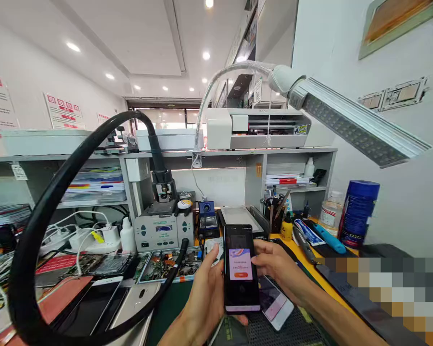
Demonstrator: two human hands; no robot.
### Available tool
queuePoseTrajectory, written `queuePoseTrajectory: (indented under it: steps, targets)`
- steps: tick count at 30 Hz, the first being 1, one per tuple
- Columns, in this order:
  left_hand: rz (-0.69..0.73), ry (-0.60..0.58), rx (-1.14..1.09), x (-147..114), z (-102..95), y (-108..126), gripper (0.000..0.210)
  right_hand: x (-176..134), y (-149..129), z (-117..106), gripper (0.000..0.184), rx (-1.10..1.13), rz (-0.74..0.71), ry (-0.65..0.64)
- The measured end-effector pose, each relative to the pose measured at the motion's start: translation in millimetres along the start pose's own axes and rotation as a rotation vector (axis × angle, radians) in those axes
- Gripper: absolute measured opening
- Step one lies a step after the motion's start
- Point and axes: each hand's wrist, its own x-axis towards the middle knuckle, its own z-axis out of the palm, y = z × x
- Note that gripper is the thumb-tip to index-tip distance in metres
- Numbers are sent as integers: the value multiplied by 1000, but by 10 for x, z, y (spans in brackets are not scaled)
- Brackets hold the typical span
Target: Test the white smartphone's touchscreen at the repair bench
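Observation:
A black smartphone (241,290) is held upright before me, its lit screen showing a pop-up with an orange button. My left hand (205,293) wraps around its left side and lower back, with fingertips showing below the phone. At the right edge, my right hand (274,262) grips the same phone, thumb at the edge of the screen; its other fingers are partly hidden behind. A second phone with a white lower edge (279,310) lies below and to the right on a dark perforated mat (270,334).
A soldering station (162,233) with a thick black hose (25,240) arching over the left side. A tray of circuit boards (159,266) and several phones (90,305) lie left. A lamp (357,120) hangs at upper right; bottles and tools, including a blue-handled one (330,238), stand right.

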Motion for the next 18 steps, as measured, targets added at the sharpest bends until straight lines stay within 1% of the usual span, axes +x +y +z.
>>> queuePoseTrajectory:
  steps: [8, 15, 18]
  targets:
    - [21, -65, 24, -15, -34, -23, 74, -6, -71, 41, 34, -5, 16, 10]
    - [27, -63, 26, -7, -33, -30, 75, -14, -66, 60, 27, -6, 15, 33]
    - [32, -65, 27, -1, -30, -32, 74, -6, -58, 70, 27, -9, 14, 44]
